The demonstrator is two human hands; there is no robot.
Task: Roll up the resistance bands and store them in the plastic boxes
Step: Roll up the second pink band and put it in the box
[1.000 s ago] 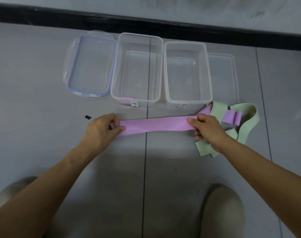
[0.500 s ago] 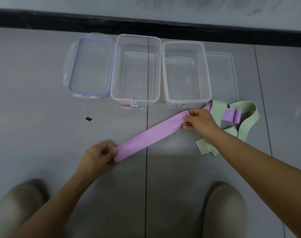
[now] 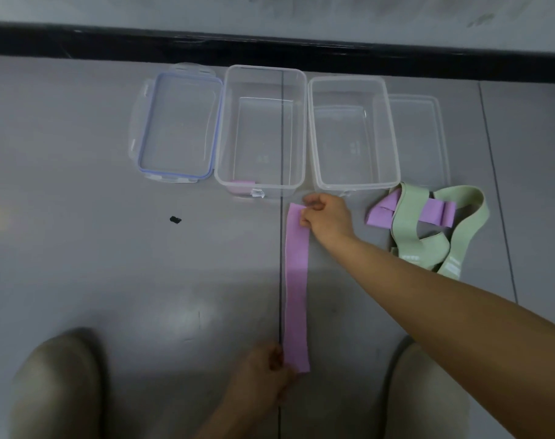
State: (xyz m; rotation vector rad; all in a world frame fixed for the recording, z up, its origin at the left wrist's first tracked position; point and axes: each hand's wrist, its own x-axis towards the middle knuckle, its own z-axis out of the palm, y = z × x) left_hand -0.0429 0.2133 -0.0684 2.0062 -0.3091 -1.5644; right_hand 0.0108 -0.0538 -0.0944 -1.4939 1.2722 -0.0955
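Grey tiled floor [image 3: 79,264], dark seam running toward the wall; all items lie on it. A person kneels, both knees at the near edge.

Two clear rectangular plastic boxes stand open side by side: left box [image 3: 222,137] over the seam, right box [image 3: 395,144] just beside it. A small purple patch [image 3: 241,185] shows through the left box's near wall; what it is, cannot tell.

Clear lid with blue seal [image 3: 177,128] lies flat, touching the left box's left side. Plain clear lid [image 3: 418,137] lies right of the right box.

Long flat purple resistance band [image 3: 296,280] lies stretched straight along the seam, far end just short of the boxes.

Tangle of pale green resistance bands [image 3: 409,223] with a second purple band [image 3: 434,213] threaded through, near the right box's near right corner.

Right hand [image 3: 328,218]: fingers curled, pinching the long band's far end.

Left hand [image 3: 263,378]: dim, fingers curled on the near end.

Small black speck [image 3: 175,220], left of the seam.
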